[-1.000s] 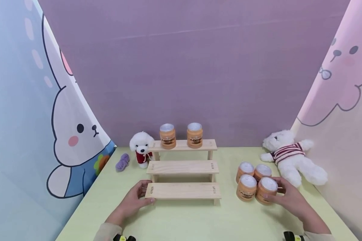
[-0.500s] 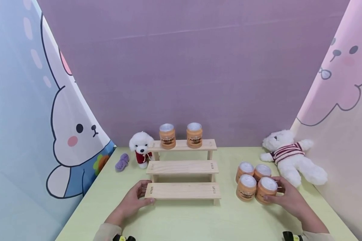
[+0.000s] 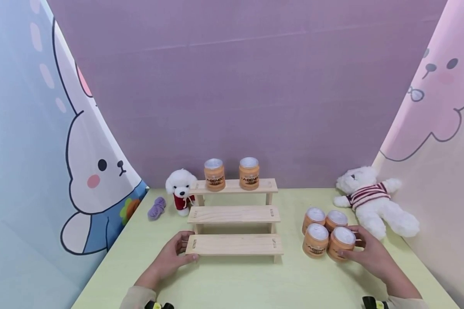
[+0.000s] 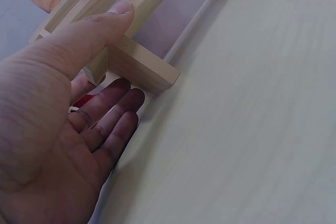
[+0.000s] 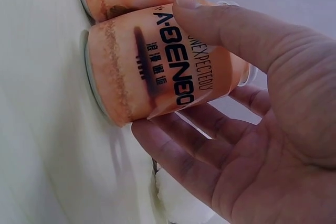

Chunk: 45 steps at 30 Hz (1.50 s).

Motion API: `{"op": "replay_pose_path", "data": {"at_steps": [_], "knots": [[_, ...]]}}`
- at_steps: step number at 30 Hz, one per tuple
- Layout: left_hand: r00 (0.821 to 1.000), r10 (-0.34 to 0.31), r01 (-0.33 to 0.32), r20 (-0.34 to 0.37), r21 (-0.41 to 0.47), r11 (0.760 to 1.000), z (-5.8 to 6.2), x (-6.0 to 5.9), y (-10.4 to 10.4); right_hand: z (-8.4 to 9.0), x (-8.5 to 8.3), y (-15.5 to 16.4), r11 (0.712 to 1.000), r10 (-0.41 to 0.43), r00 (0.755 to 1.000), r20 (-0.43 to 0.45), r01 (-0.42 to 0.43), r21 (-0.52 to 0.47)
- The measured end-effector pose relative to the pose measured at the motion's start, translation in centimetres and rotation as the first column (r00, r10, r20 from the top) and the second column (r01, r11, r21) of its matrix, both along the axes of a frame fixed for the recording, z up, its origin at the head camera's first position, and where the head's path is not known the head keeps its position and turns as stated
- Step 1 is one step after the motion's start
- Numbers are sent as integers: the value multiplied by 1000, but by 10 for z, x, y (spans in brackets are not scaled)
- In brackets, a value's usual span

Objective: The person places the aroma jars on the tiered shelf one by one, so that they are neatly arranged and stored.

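Observation:
A three-tier wooden stand is at the middle of the table. My left hand pinches the left end of its lowest plank. In the left wrist view the thumb lies on that plank's edge, while the lower fingers stay off it. Two orange cans with silver lids stand upright on the top tier. To the right, several matching cans stand clustered on the table. My right hand grips the front right can, thumb on one side and fingers on the other; its base appears to rest on the table.
A white toy dog in red stands behind the stand's left side, near a purple yarn bundle. A white teddy bear in a striped top leans at the right wall. A purple backdrop closes off the rear.

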<state>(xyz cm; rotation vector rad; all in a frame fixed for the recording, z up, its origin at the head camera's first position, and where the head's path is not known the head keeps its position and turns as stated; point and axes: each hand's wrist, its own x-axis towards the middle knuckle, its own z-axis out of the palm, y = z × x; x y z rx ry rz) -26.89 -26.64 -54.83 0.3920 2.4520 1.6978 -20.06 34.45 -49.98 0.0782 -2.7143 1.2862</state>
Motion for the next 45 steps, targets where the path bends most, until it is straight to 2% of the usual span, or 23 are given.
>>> {"op": "replay_pose_path", "data": {"at_steps": [13, 24, 33, 45], "knots": [[1000, -4, 4, -6, 2, 1000, -1, 1, 0, -1, 1, 1, 1000, -4, 999, -40, 5, 21], [1000, 11, -11, 3, -2, 1000, 2, 1, -1, 4, 1, 0, 1000, -23, 998, -58, 24, 16], [1000, 7, -7, -1, 3, 1000, 2, 1, 0, 14, 4, -1, 999, -38, 998, -53, 40, 32], [1000, 17, -16, 9, -11, 1000, 2, 2, 2, 33, 7, -4, 996, -74, 988, -139, 80, 42]]}}
